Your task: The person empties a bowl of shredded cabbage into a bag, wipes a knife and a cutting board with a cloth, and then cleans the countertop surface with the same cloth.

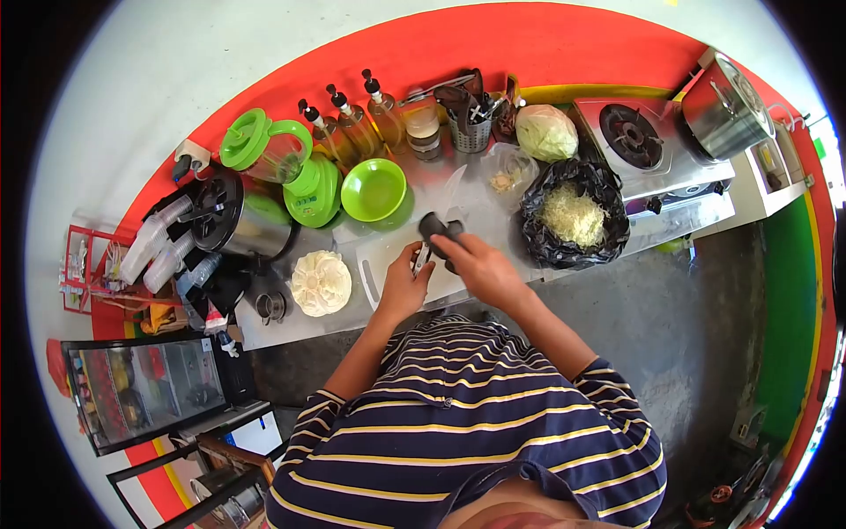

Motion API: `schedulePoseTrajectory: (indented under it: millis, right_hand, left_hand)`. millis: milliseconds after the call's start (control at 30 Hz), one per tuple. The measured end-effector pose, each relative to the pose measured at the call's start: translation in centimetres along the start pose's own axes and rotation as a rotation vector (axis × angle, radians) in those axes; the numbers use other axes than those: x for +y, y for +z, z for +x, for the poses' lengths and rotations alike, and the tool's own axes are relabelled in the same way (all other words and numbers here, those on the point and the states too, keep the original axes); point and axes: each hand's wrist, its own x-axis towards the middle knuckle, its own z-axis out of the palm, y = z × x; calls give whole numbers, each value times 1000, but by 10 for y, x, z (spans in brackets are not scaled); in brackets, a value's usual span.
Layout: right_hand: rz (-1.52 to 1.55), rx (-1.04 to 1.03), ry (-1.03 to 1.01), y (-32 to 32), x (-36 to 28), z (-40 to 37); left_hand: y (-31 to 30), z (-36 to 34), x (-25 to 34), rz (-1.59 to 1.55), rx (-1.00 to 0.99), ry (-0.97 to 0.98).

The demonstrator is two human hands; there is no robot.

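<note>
Black tool [434,227] is gripped in the right hand [483,271], above the white cutting board [385,254]; the left hand [403,289] pinches a small metallic piece [422,257] beside it. I judge this a two-handed handling step, calling for steady fingers.

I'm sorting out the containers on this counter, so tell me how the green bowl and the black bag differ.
The green bowl is smooth and round-rimmed; the black bag is crumpled and uneven at the edge.
The green bowl looks empty, while the black bag holds a heap of pale shreds.
The green bowl looks smaller across than the black bag.
Both sit open at the top.
</note>
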Motion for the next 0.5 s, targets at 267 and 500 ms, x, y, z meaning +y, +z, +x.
schedulePoseTrajectory:
  millis: [267,500]
  right_hand:
    - [-252,6,-136,29,38,-1]
    - [-433,36,-127,25,50,-3]
  left_hand:
    - [22,-4,-29,155,84,391]
    - [29,-24,-30,160,140,455]
